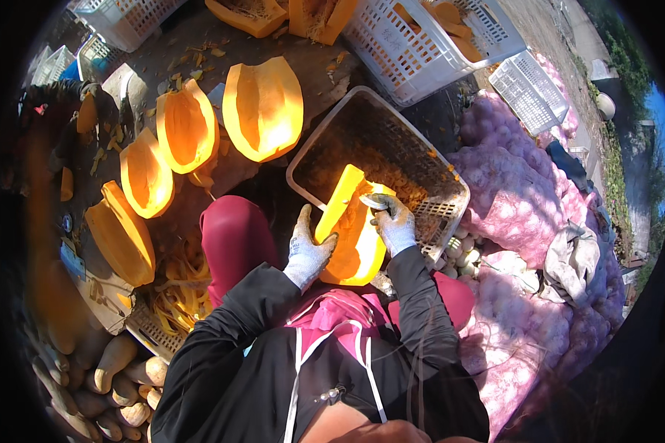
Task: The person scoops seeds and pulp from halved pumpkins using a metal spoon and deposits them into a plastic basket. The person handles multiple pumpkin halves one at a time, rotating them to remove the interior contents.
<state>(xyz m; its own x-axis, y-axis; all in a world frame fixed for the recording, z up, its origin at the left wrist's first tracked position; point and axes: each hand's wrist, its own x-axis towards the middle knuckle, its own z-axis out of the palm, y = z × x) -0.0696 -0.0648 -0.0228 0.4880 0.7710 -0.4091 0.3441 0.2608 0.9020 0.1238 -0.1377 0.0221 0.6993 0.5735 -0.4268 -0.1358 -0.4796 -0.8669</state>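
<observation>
Between my knees is a peeled squash half, its orange hollow facing up, and my gloved left hand grips its left side. In my gloved right hand is a rounded metal scraping tool, held at the upper right edge of the squash. The tool's lower part is hidden by my fingers. Just beyond the squash stands a dirty plastic crate with orange pulp inside. Peeled, hollowed squash halves lie in a row to the left, the largest nearest the crate.
Mesh sacks of pale round produce are piled at the right, with a grey cloth on them. A white crate holds squash pieces. Unpeeled squashes and a crate of peelings lie lower left. Another person's gloved hand is far left.
</observation>
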